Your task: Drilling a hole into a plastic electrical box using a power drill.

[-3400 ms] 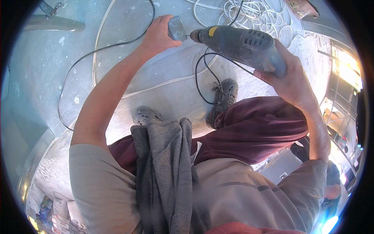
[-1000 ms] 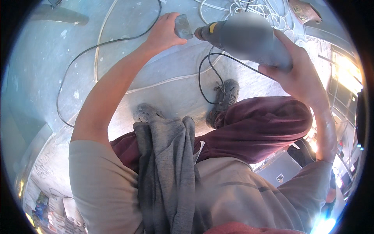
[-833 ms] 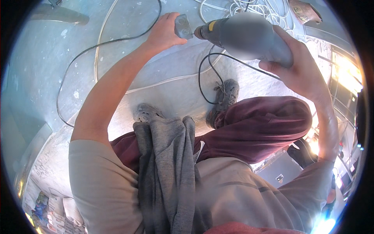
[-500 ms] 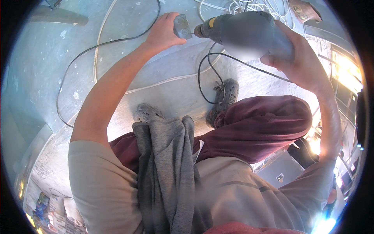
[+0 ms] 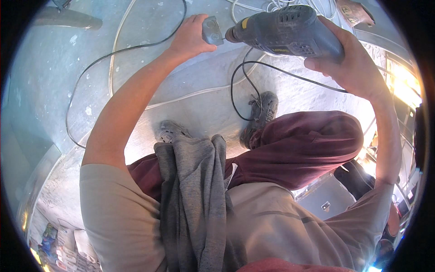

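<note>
My left hand (image 5: 190, 36) grips a small grey block with round markings (image 5: 211, 31) at the top middle, fingers and thumb closed round it. A dark grey corded drill (image 5: 285, 29) with a yellow patch lies sideways in my right hand (image 5: 345, 65), my fingers wrapped round its body and handle. Its chuck points left and the thin bit reaches the right side of the block; whether the tip is inside it I cannot tell. The black cord (image 5: 312, 84) loops down from the drill over a shoe (image 5: 263, 111).
Below the hands are my maroon-trousered knee (image 5: 326, 136) and a grey draped cloth (image 5: 190, 177). Tangled white cables (image 5: 240, 5), a grey pipe (image 5: 68, 18) and a brown bag (image 5: 355, 12) lie on the floor (image 5: 104, 81). Low at the right are a metal case (image 5: 317, 208) and a bright window (image 5: 401, 79).
The back of the drill and my right hand have risen and shifted slightly right, leaving the drill more level. My left hand and the block sit a little higher and further right than 3.4 seconds ago.
</note>
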`<state>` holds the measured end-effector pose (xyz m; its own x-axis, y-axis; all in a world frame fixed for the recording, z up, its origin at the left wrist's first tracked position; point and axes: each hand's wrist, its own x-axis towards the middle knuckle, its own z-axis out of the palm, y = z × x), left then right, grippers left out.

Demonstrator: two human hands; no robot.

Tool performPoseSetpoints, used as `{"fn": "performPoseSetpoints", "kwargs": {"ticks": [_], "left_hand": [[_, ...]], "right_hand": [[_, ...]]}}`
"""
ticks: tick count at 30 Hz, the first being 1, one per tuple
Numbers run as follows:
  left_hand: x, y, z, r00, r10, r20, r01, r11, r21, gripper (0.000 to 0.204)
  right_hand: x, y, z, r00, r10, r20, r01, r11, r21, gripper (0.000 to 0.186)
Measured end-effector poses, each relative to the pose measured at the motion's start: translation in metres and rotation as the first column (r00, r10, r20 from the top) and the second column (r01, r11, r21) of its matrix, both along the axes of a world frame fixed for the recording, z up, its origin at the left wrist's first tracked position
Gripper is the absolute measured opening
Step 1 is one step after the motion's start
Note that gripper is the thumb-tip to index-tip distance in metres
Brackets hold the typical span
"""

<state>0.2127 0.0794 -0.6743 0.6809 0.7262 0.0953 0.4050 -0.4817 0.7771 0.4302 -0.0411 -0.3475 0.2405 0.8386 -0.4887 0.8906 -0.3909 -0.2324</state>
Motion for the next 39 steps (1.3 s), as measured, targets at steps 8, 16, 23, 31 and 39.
{"fn": "performPoseSetpoints", "kwargs": {"ticks": [8,16,23,31,39], "left_hand": [[0.001,-0.002,0.003,1.000,0.004,-0.010,-0.004,1.000,0.002,0.094],[0.001,-0.003,0.008,1.000,0.005,-0.029,-0.006,0.999,-0.035,0.094],[0.000,-0.001,0.005,0.999,0.004,-0.032,-0.004,1.000,-0.016,0.096],[0.001,-0.001,0.003,0.999,0.003,-0.038,-0.004,1.000,-0.016,0.097],[0.000,-0.002,0.003,0.999,-0.001,-0.033,0.001,1.000,-0.016,0.096]], "right_hand": [[0.000,0.000,0.000,1.000,-0.001,-0.014,0.001,1.000,-0.005,0.089],[0.003,0.001,0.000,1.000,0.003,-0.022,-0.004,1.000,-0.015,0.087],[0.000,-0.002,-0.003,0.985,0.129,0.114,-0.138,0.987,0.082,0.087],[-0.006,0.004,-0.001,0.996,0.031,0.082,-0.032,0.999,0.010,0.089],[-0.008,0.005,-0.001,0.998,0.007,0.055,-0.007,1.000,0.009,0.091]]}}
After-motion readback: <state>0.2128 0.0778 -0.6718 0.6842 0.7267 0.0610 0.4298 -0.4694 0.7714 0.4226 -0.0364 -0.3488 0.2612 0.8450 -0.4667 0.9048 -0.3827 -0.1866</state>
